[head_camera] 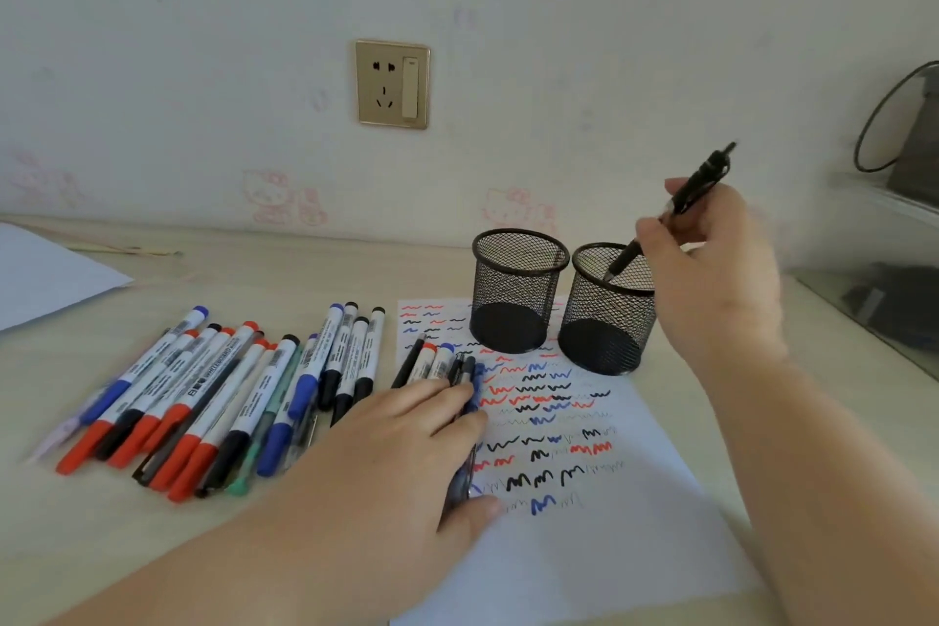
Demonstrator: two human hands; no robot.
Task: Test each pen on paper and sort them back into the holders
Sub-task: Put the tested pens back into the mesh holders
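Black pen (681,208) tip-down in right mesh holder (604,315).
My right hand (711,280) pinches its slim barrel; left hand (406,442) clutches a pen bundle (460,371) on scribbled paper (584,524).

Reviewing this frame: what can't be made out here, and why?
- Head view: print on the marker pile is too blurred to read.
- How many pens the left hand grips: its fingers cover their barrels.
- The paper under both mesh holders is hidden.
- The grey object at right is cut off by the frame edge.
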